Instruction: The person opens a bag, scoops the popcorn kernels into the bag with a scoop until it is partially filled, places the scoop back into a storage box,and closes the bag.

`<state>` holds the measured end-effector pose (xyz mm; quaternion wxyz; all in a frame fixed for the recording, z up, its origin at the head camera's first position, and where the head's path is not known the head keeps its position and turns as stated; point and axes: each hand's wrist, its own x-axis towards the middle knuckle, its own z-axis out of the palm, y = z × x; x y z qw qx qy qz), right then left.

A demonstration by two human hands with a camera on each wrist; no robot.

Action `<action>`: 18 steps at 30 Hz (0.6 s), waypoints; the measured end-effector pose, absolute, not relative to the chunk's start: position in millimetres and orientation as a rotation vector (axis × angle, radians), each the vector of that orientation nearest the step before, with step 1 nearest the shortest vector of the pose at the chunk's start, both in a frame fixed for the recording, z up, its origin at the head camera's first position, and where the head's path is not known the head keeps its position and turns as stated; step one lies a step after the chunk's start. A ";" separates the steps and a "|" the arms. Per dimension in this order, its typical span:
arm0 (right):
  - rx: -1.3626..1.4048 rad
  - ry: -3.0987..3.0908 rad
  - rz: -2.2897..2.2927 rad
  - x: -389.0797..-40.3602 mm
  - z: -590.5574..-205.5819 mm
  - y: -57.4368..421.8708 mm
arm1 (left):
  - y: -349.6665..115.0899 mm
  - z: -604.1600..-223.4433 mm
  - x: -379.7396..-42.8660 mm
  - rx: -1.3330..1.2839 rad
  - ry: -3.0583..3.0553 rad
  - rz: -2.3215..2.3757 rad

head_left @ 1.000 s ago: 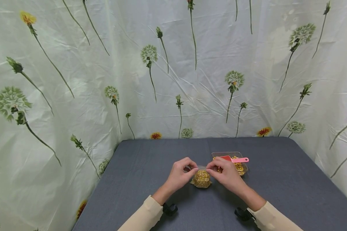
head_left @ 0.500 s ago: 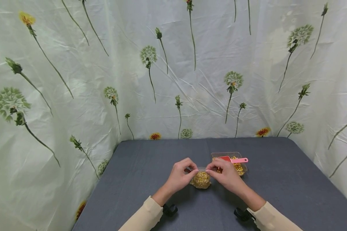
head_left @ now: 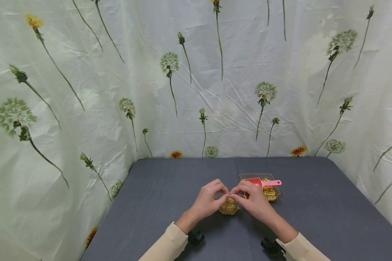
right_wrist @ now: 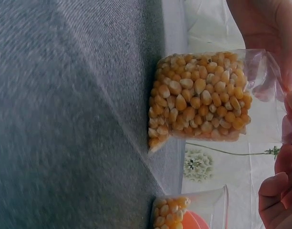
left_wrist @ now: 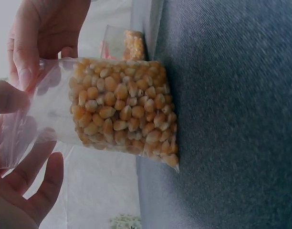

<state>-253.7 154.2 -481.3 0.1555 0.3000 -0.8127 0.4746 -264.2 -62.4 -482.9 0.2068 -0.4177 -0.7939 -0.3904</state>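
Note:
A clear zip bag (head_left: 229, 208) full of yellow corn kernels stands upright on the table in front of me. My left hand (head_left: 208, 200) pinches its top edge between thumb and fingers. From the other side, my right hand (head_left: 254, 202) pinches the same edge, with the two thumbs almost meeting at the middle. In the left wrist view the kernels fill the lower part of the bag (left_wrist: 119, 107), and the plastic above them is bare. The right wrist view shows the bag's bottom (right_wrist: 155, 129) resting on the cloth.
Just behind my right hand sits a clear plastic container (head_left: 256, 174) partly filled with corn kernels. A pink-handled red scoop (head_left: 272, 183) lies across it. Dark grey cloth covers the table (head_left: 170, 181), and a white curtain (head_left: 189, 134) with dandelion prints hangs behind its far edge.
Both hands have slid inward along the bag's top edge, so the gap between their fingertips has narrowed to almost nothing. The bag, container and scoop stay in place.

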 end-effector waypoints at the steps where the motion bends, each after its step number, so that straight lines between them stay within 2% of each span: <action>1: 0.852 -2.330 1.359 -253.3 -482.3 154.0 | -62.7 -483.2 -264.4 -1.172 -2.218 -1.064; 18: 0.849 -2.344 1.315 -254.2 -478.5 157.3 | -70.9 -479.3 -267.0 -1.207 -2.244 -0.941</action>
